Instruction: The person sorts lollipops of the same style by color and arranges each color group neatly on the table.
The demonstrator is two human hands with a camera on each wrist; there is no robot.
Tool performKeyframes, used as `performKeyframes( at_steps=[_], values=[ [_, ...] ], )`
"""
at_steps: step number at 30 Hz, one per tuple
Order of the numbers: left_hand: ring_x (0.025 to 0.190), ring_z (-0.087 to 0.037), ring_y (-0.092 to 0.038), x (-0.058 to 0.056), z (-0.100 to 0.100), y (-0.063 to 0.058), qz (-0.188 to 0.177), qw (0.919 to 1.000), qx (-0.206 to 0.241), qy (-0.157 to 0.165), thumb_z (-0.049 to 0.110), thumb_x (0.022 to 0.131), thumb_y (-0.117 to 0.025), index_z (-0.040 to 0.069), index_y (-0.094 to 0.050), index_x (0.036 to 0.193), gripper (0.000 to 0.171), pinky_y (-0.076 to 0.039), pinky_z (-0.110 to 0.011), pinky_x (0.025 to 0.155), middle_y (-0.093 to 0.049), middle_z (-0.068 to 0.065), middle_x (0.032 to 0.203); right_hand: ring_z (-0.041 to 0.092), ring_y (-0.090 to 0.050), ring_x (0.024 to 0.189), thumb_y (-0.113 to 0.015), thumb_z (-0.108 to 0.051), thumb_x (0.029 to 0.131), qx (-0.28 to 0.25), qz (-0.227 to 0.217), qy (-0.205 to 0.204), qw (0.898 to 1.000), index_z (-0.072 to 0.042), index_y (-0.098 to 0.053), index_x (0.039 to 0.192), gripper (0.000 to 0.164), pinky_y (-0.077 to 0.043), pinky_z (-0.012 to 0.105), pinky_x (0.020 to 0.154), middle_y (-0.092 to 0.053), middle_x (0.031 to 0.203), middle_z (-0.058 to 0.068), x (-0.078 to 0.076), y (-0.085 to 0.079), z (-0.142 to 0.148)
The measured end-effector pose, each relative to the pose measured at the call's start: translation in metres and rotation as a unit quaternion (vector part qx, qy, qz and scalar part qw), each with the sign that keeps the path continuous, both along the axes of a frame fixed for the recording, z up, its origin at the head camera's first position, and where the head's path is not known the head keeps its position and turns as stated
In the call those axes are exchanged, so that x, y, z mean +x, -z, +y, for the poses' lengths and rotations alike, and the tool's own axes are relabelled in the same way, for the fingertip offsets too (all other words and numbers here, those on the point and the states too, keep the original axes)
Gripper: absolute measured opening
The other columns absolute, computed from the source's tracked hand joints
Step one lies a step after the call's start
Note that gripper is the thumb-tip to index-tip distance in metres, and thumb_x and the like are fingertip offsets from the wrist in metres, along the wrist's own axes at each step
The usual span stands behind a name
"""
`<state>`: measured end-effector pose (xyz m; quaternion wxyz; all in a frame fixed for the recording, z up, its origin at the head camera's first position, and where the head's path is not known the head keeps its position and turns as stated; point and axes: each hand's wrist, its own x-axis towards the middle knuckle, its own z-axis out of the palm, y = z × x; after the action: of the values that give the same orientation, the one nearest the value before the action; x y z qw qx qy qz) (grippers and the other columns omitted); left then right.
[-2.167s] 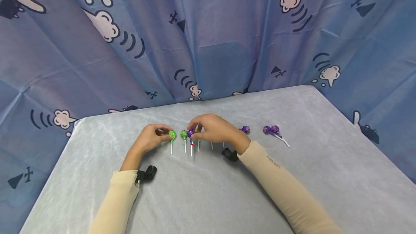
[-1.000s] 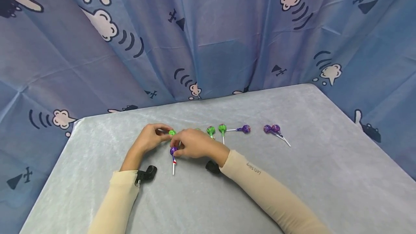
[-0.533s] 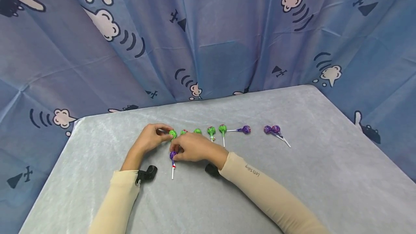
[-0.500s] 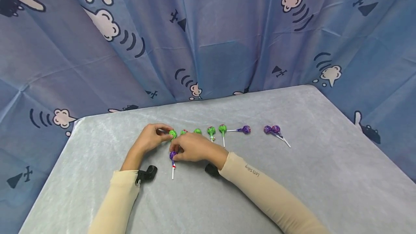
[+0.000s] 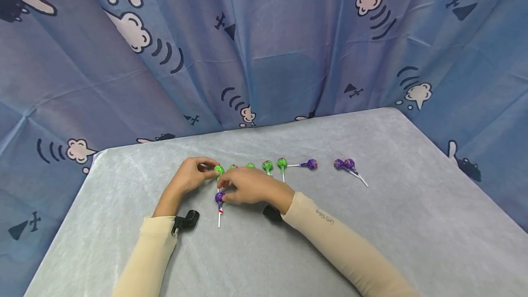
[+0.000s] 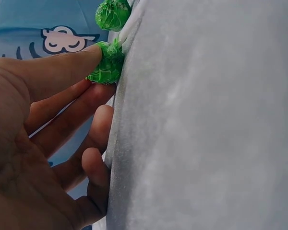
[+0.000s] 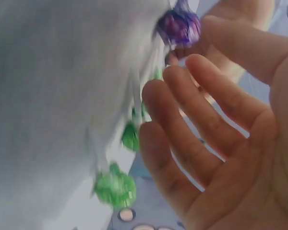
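Head: your left hand (image 5: pixel 191 176) pinches a round green shiny-wrapped lollipop (image 5: pixel 218 169), probably steadying it; a round purple shiny-wrapped lollipop (image 5: pixel 219 197) lies nearer you than those fingertips, likely for alignment, earlier right of them. Left wrist: thumb and finger clamped on green. Right wrist: your right hand (image 7: pixel 240 153) spreads its fingers, purple by the thumb.

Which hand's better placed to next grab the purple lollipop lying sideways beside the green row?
Probably the right hand: it's nearer that purple lollipop and appears to hold nothing, while the left hand pinches the leftmost green lollipop.
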<state>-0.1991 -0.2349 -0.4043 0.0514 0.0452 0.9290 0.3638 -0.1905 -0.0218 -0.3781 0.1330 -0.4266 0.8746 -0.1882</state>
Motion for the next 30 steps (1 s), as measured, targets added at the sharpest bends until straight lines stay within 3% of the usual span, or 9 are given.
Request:
performKeyframes(
  at_steps=[6,16,24,30],
  values=[
    [0.096,-0.024,-0.066,0.001,-0.001,0.0,-0.002,1.0,-0.001,-0.007,0.023,0.088,-0.076,0.015,-0.075,0.114,0.027,-0.047,-0.031,0.075,-0.073,-0.011,0.111,0.013,-0.065,0.104,-0.068,-0.029,0.095,-0.011,-0.02,0.024,0.999,-0.019,-0.068,0.121,0.028,-0.051,0.033,0.088,-0.068,0.121,-0.005,-0.006,-0.012,0.021],
    [0.096,-0.022,-0.065,0.0,0.0,0.001,-0.005,0.9999,-0.004,-0.011,0.024,0.088,-0.077,0.016,-0.075,0.114,0.028,-0.046,-0.03,0.075,-0.073,-0.008,0.109,0.02,-0.067,0.105,-0.068,-0.027,0.095,-0.022,0.009,0.058,0.998,-0.015,-0.069,0.121,0.029,-0.052,0.04,0.09,-0.071,0.119,0.001,-0.019,-0.028,0.086],
    [0.097,-0.023,-0.065,0.0,0.0,-0.001,-0.003,1.0,-0.004,-0.004,0.023,0.088,-0.076,0.015,-0.075,0.115,0.028,-0.047,-0.031,0.076,-0.073,-0.008,0.111,0.017,-0.065,0.1,-0.068,-0.025,0.095,-0.05,0.022,0.101,0.993,-0.013,-0.069,0.119,0.027,-0.052,0.039,0.085,-0.071,0.116,0.001,-0.03,-0.028,0.151],
    [0.098,-0.023,-0.065,-0.001,0.0,0.002,-0.001,1.0,-0.002,-0.006,0.023,0.088,-0.076,0.015,-0.075,0.115,0.028,-0.047,-0.031,0.076,-0.073,-0.009,0.112,0.02,-0.066,0.1,-0.069,-0.024,0.094,-0.045,0.036,0.124,0.991,-0.01,-0.069,0.119,0.028,-0.052,0.04,0.083,-0.072,0.115,0.004,-0.037,-0.025,0.182]
  ],
)
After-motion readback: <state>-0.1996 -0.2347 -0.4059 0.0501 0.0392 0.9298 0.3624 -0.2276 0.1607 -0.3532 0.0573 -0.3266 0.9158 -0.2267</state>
